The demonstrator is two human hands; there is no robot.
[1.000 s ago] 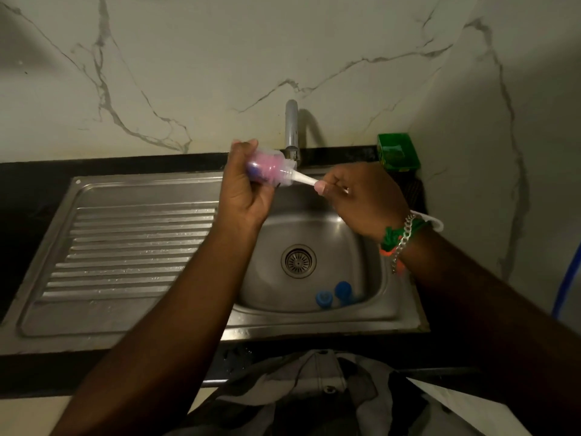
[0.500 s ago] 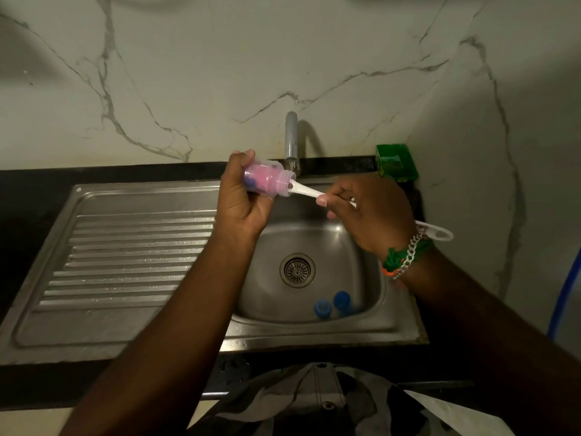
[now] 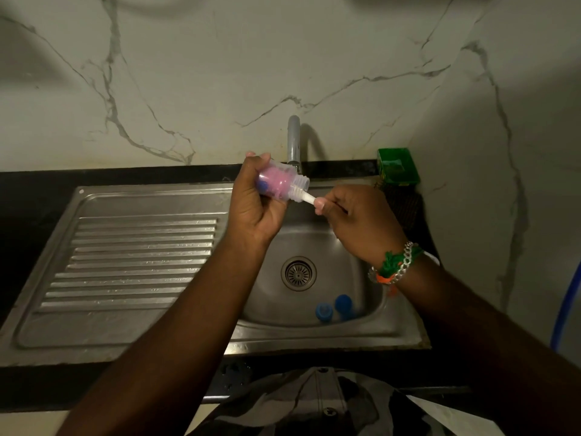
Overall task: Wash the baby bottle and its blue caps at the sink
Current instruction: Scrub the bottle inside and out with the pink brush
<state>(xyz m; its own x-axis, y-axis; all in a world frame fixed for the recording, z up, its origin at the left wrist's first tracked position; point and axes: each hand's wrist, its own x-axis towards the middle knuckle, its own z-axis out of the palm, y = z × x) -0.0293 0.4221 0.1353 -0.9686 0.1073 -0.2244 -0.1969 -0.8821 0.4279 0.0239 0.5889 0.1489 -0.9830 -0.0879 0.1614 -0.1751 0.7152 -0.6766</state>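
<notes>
My left hand (image 3: 256,206) grips a clear baby bottle (image 3: 283,182) held on its side above the sink basin (image 3: 371,297), mouth pointing right. A pink brush head fills the inside of the bottle. My right hand (image 3: 361,221) is closed on the white brush handle (image 3: 306,197), which enters the bottle's threaded neck. Two blue caps (image 3: 334,307) lie side by side on the basin floor, near its front wall and right of the drain (image 3: 298,273).
A grey tap (image 3: 294,143) stands just behind the bottle. The ribbed steel drainboard (image 3: 132,256) stretches to the left. A green soap dish (image 3: 397,166) sits at the back right corner. Marble walls close in behind and on the right. A blue hose (image 3: 566,309) runs along the right edge.
The brush handle has gone deeper into the bottle, so my right hand sits closer to the neck. The bottle stays tilted in my left hand. The caps have not moved.
</notes>
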